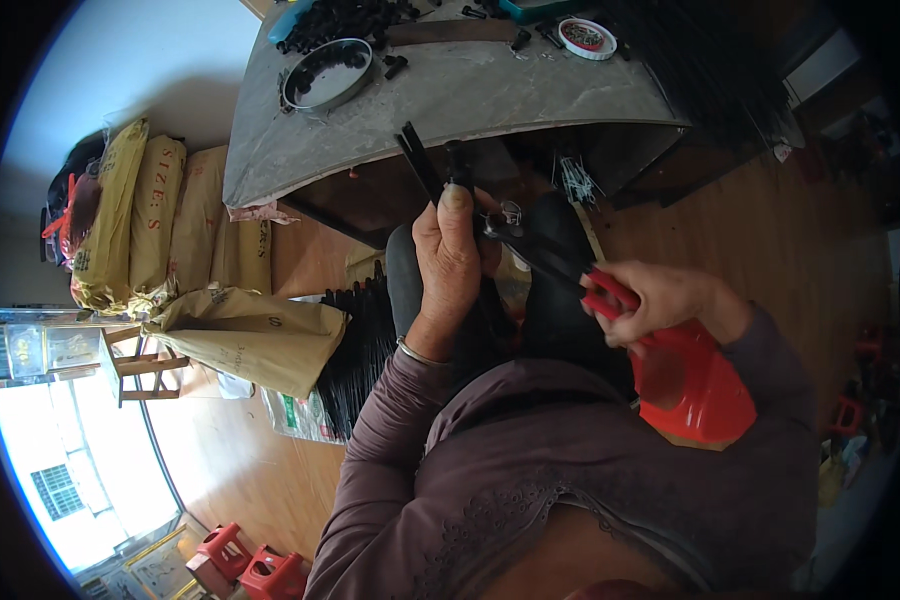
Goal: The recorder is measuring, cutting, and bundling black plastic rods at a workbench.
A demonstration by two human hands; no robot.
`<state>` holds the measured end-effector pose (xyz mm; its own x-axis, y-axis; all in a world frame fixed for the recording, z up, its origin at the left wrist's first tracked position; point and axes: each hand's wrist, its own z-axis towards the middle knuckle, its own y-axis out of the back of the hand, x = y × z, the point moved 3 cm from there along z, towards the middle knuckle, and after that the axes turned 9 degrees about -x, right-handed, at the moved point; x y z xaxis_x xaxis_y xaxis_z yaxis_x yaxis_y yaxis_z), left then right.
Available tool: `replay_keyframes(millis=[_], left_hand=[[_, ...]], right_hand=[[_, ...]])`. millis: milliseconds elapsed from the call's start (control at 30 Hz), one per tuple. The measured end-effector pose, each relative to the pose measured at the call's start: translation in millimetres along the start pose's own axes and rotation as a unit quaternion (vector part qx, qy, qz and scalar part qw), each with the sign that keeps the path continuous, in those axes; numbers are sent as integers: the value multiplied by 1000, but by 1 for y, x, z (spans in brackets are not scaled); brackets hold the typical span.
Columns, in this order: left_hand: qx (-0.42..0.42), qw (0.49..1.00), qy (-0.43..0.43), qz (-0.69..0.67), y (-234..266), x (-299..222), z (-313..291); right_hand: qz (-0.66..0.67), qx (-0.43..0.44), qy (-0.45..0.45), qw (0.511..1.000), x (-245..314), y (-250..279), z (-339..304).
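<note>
My left hand [444, 245] is closed around black rod-like pieces [417, 160] and a short black fitting [457, 160], held upright in front of the table edge. The thumb presses on the fitting. In my right hand [660, 297] are pliers [542, 254] with black jaws and red handles, the fingers wrapped round the handles. The jaws reach to the left hand, at the held pieces; what exactly they grip is too small to tell. Below the right hand, beside my lap, is a red plastic object [700, 390], partly covered by the arm.
Ahead is a grey table [450, 95] bearing a metal bowl [328, 78] of black parts, a black heap [335, 22] and a white lid [587, 39] with small metal pieces. Black rods [710, 70] lie at its right. Left are sacks [155, 215], a rod bundle [355, 340] and a wooden stool [145, 365].
</note>
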<state>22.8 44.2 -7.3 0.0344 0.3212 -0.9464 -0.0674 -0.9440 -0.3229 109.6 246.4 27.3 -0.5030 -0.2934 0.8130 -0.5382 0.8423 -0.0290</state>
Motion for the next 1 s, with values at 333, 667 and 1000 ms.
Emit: replay_keyframes(millis=[333, 667, 1000], left_hand=[[-8, 1000, 8, 6, 1, 2, 3], [66, 996, 48, -31, -1, -1, 9], [132, 984, 82, -91, -1, 0, 14]], right_hand=[[-50, -168, 163, 971, -7, -23, 8], [192, -26, 64, 979, 3, -35, 9], [148, 3, 2, 989, 8, -23, 5]])
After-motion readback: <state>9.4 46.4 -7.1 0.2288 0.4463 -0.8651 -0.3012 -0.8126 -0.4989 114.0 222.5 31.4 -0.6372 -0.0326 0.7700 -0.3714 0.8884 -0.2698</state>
